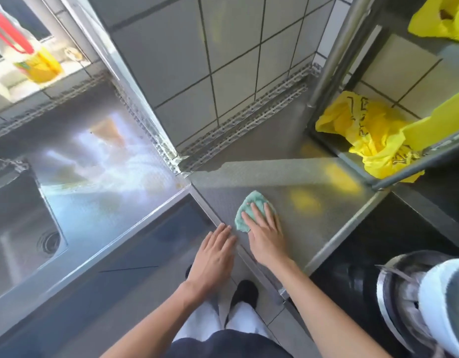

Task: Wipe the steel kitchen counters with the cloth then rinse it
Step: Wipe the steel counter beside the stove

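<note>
Currently —
counter (pixel 313 228): textured steel, tiled corner wall
cloth (pixel 249 210): flat on counter
right hand (pixel 264 228): straight fingers press cloth
left hand (pixel 215 250): fingers straight, holding nothing, at counter edge
sink (pixel 19 223): left

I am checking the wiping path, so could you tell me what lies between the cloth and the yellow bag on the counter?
In the head view, only bare steel counter lies between the cloth and the yellow bag.
</note>
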A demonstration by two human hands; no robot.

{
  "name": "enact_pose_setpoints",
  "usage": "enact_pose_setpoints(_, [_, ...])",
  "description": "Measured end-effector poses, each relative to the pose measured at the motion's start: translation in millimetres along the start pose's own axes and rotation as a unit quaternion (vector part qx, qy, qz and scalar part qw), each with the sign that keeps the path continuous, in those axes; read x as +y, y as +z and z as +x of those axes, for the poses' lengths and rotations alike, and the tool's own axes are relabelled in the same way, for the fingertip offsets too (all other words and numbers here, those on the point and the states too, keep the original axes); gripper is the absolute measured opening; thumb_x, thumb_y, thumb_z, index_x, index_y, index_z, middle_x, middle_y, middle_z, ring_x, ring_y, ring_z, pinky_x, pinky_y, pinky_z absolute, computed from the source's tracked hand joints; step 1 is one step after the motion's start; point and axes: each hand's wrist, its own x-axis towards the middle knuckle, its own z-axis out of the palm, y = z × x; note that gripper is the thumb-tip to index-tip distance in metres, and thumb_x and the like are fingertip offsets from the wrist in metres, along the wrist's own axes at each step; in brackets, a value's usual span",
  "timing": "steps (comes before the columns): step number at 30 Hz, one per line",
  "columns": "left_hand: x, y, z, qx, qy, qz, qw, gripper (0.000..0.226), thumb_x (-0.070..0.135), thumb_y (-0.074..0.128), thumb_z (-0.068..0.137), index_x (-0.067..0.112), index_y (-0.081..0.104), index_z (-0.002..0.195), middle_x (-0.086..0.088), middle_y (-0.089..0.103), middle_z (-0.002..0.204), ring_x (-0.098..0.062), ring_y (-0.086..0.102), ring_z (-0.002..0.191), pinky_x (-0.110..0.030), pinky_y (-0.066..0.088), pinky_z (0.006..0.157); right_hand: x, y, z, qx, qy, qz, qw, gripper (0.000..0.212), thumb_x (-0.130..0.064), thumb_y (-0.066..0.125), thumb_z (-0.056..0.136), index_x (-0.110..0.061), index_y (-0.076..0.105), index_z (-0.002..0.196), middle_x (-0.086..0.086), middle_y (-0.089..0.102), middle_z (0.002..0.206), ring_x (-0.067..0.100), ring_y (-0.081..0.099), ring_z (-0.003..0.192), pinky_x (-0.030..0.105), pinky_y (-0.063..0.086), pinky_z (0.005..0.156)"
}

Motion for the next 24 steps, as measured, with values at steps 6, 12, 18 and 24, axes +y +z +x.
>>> enact_pose_setpoints(6, [0,8,-5,-0.022,-0.021,-0.002,1.000,0.071,0.016,0.051,0.096,0.018,0.029,0.163,-0.001,0.010,0.176,-0.021,-0.001,0.164,-0.043,0.012,0.133,42,10,-85,-0.020,-0.109,-0.055,0.992,0.068,-0.025,0.064,0.094,-0.029,0.037,0.157,-0.004,0.024,0.167,0.028,0.015,0.156,0.049,0.024,0.125])
enact_pose_setpoints(12, [-9,9,-9,-0.040,-0.004,-0.019,0.999,0.078,0.011,0.050,0.092,0.021,0.024,0.164,0.002,0.003,0.176,-0.019,-0.008,0.163,-0.046,0.014,0.132,78,-15,-63,0.005,0.035,-0.041,0.999,0.063,-0.013,0.061,0.097,-0.021,0.040,0.156,0.003,0.026,0.168,0.031,0.016,0.157,0.052,0.030,0.122])
enact_pose_setpoints(18, [-39,-6,-8,-0.033,0.044,-0.029,0.998,0.068,0.013,0.049,0.093,0.020,0.036,0.159,0.001,0.018,0.174,-0.018,0.006,0.164,-0.047,0.014,0.133,-28,-8,37,0.066,0.129,0.064,0.987,0.054,-0.011,0.054,0.099,-0.021,0.047,0.152,0.005,0.027,0.167,0.035,0.016,0.155,0.047,0.018,0.125])
enact_pose_setpoints(24, [-86,-35,-21,-0.041,-0.007,-0.112,0.993,0.047,0.017,0.047,0.096,0.021,0.056,0.142,0.000,0.060,0.146,-0.021,0.052,0.139,-0.039,0.041,0.115,-95,18,22,-0.017,-0.033,-0.005,0.999,0.063,-0.003,0.053,0.092,-0.030,0.049,0.148,-0.005,0.032,0.163,0.027,0.026,0.147,0.049,0.041,0.111])
